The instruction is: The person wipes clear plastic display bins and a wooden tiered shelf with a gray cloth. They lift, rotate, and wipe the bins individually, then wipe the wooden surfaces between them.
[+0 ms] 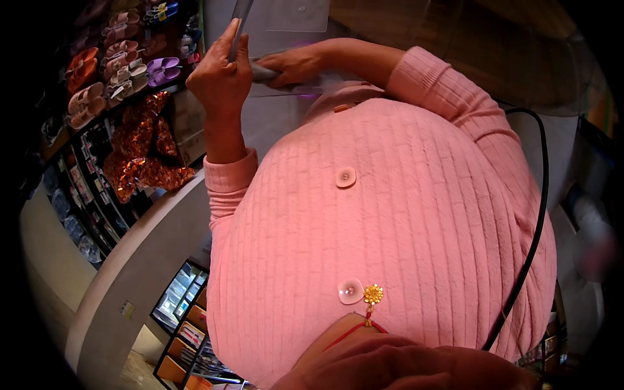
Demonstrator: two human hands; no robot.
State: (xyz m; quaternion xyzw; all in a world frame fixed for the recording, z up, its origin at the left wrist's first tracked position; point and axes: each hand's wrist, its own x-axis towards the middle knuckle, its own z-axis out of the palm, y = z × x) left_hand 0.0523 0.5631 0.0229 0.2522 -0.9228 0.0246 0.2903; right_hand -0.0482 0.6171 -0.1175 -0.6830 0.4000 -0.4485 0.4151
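Observation:
My left hand (222,70) is raised at the upper left, its fingers closed around a narrow grey, partly see-through strip (239,29). That strip runs up out of the top of the view; whether it is a handle or the edge of a panel is unclear. Just right of it, my right hand (295,66) reaches across in front of my waist, palm down. Its fingers press on a bunched grey cloth (264,72). Below the cloth is the thin edge of a clear sheet (285,94), blurred and partly hidden by the hand.
Several pairs of clogs and sandals (163,71) fill a rack at the upper left. Shiny orange sequined fabric (141,151) and a cardboard box (189,124) are below, beside a curved pale ledge (141,234). A black cable (542,185) hangs along my right side.

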